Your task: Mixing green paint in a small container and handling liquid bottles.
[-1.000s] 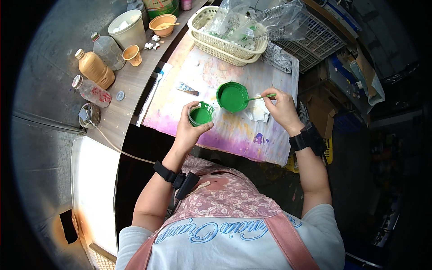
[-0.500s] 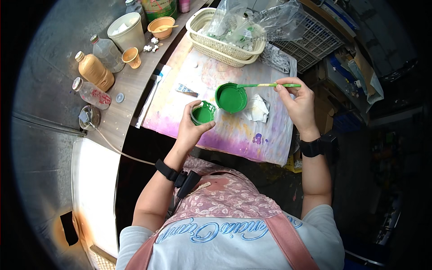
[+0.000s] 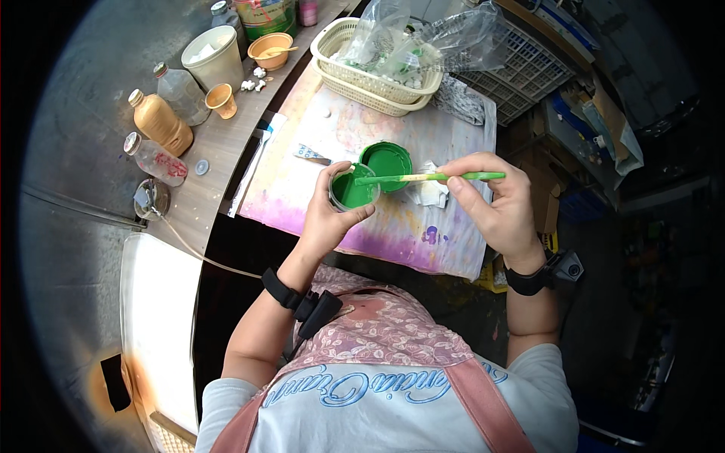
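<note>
My left hand (image 3: 330, 209) is closed around a small clear cup (image 3: 354, 189) of green paint, its fingers and thumb on opposite sides. In my right hand (image 3: 495, 198) is a paint-smeared brush (image 3: 430, 177), pinched near its green end. Its green-coated tip is inside the cup's mouth. Just behind the cup stands a larger round tub (image 3: 387, 162) of green paint, partly hidden by the brush and cup. A crumpled white tissue (image 3: 432, 189) lies to the right of the tub, partly under the brush handle.
A paint-stained board (image 3: 453, 234) covers the work surface. A cream plastic basket (image 3: 366, 97) with clear bags sits at its far edge. Along the left bench (image 3: 204, 192) stand several bottles, a white bucket (image 3: 219, 68) and an orange cup (image 3: 221, 100). A thin hose (image 3: 211, 260) runs between bench and body.
The brush has moved from the larger tub leftward and nearer, into the cup. My left hand has shifted the cup slightly right, now overlapping the tub in view.
</note>
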{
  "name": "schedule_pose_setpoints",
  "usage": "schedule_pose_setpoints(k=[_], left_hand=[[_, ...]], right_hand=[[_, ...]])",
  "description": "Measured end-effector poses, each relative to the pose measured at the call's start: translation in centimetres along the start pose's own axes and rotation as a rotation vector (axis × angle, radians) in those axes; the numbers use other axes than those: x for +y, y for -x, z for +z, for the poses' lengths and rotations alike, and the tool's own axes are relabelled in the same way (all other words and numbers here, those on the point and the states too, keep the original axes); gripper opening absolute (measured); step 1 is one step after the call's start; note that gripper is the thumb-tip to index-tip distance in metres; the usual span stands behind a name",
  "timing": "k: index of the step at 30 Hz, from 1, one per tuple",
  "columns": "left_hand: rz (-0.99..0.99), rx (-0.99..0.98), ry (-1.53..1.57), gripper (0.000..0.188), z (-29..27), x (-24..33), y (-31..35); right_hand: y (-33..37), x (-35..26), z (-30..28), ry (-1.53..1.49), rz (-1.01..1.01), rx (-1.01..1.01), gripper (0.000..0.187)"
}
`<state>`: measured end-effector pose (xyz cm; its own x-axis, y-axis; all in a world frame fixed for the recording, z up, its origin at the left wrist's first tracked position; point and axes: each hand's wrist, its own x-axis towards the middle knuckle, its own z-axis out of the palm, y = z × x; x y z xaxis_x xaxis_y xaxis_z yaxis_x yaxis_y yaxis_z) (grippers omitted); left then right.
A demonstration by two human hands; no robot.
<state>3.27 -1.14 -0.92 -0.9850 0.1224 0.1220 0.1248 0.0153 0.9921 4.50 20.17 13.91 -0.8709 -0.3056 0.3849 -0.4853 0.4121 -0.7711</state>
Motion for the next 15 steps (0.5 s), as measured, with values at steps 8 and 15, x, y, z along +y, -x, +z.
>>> schedule_pose_setpoints(k=[8,15], left_hand=[[0.011,0.002,0.064,0.073,-0.5,2.8,1.4],[-0.018,0.044,0.015,0.073,-1.6,2.4,2.9]], right_hand=[[-0.8,-0.7,3.6,0.018,-0.051,-0.198,0.010],[-1.4,-1.4,4.3,0.053,-0.141,-0.293,0.009]])
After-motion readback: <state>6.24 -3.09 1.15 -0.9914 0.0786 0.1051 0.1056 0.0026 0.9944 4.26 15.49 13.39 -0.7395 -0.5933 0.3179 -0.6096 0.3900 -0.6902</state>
